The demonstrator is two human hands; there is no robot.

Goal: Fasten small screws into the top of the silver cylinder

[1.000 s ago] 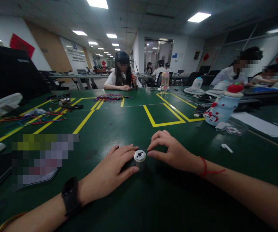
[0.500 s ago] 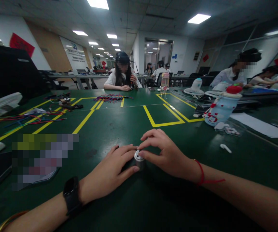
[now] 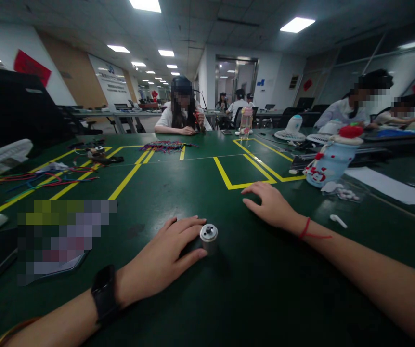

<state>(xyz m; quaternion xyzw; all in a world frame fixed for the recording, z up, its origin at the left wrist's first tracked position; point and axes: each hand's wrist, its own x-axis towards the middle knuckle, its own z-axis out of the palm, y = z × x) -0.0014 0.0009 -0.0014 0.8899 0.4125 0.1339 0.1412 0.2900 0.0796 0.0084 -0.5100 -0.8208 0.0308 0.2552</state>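
A small silver cylindrical motor point(image 3: 208, 234) stands upright on the green table, its white-rimmed top with a dark centre facing up. Beside it on the left lies my left hand point(image 3: 169, 253), thumb and index finger closed against the motor's side while the other fingers rest on the table. My right hand point(image 3: 270, 205) is off to the right and farther forward, apart from the motor. Its fingers are bent loosely with the thumb separated, and nothing shows in them.
Coloured wires point(image 3: 54, 178) lie at the left, with a wire bundle point(image 3: 166, 147) farther back. A blue bottle point(image 3: 332, 161), a white earbud point(image 3: 338, 220) and paper point(image 3: 391, 185) are on the right. Across the table sits a person point(image 3: 182, 113). Yellow tape point(image 3: 225, 176) marks the surface.
My right hand has left the top of the motor and moved right and forward, uncovering the motor's top. My left hand stays where it was at the motor.
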